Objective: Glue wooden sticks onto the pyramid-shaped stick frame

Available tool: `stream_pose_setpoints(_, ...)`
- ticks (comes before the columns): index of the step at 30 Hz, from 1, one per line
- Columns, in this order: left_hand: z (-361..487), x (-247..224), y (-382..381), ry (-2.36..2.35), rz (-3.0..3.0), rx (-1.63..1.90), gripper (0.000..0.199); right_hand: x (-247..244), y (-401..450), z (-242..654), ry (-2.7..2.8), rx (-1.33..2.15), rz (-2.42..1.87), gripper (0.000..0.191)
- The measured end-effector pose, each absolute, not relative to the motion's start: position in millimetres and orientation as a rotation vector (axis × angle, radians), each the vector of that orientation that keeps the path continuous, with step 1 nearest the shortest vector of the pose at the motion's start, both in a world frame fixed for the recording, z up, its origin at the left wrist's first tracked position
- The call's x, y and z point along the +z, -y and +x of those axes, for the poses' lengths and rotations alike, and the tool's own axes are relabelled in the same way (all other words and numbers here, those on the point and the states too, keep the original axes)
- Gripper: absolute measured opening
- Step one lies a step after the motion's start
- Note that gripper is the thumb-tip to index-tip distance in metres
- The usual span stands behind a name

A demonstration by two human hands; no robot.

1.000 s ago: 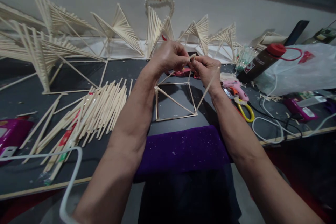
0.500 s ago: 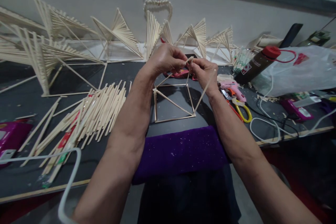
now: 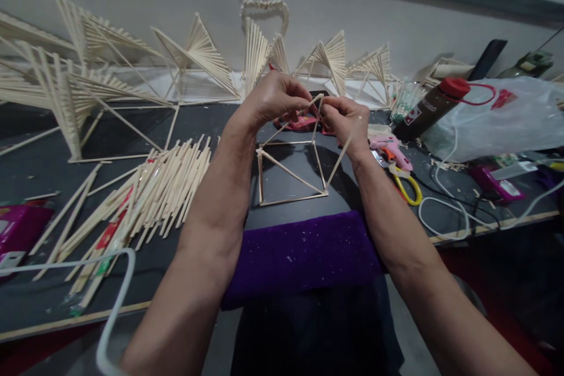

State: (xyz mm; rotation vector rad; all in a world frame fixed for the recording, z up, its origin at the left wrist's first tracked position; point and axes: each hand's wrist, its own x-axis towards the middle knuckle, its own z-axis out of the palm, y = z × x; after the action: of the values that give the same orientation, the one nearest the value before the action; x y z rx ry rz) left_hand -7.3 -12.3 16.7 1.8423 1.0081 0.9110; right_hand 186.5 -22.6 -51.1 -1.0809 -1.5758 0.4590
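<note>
A small frame of thin wooden sticks (image 3: 293, 198) stands on the dark table in front of me, with a four-sided base and slanting sticks that rise to a corner. My left hand (image 3: 282, 97) is closed, its thumb and fingers pinching a slanting stick just left of that raised corner. On the other side, my right hand (image 3: 346, 120) is closed with its fingertips at the upright stick near the top. Another slanting stick passes in front of the right hand. Its upper end reaches the wrist side of that hand. The exact fingertip contact is partly hidden.
Loose wooden sticks (image 3: 176, 188) lie in a heap at left. Finished fan-shaped stick models (image 3: 205, 56) line the wall. At right are a pink glue gun (image 3: 391, 150), yellow-handled scissors (image 3: 410, 190), a dark bottle (image 3: 427, 110) and a white cable (image 3: 467, 217). A purple cloth (image 3: 304, 255) covers the front edge.
My right hand has shifted slightly to the right and its fingers sit a little lower, leaving the frame's top corner more visible. My left hand and the frame's base have hardly moved.
</note>
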Motion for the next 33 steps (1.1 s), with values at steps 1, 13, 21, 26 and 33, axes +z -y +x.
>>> stream_pose_setpoints(1, -8.4, 17.7, 12.0, -1.017, 1.840, 0.940, 0.011, -49.7, 22.0, 189.0, 1.510, 0.440, -1.080, 0.024)
stream_pose_setpoints(13, -22.1, 49.9, 22.5, -0.983, 1.742, 1.548, 0.014, 3.2, 50.0, 221.4, 1.179, 0.475, -0.894, 0.011)
stream_pose_setpoints(21, -18.3, 91.0, 72.0, -0.444, 1.827, 2.097, 0.024, 27.9, 125.0, 248.8, 1.188, 0.417, -0.842, 0.008)
stream_pose_setpoints(26, 1.8, 97.9, 109.0, -0.600, 1.738, 2.217, 0.043, 9.7, 168.5, 257.9, 1.210, 0.460, -0.966, 0.009)
stream_pose_setpoints(33, -5.1, 92.3, 135.8, -0.639, 1.816, 1.900, 0.035, -10.7, 193.8, 257.0, 1.333, 0.592, -1.070, 0.013)
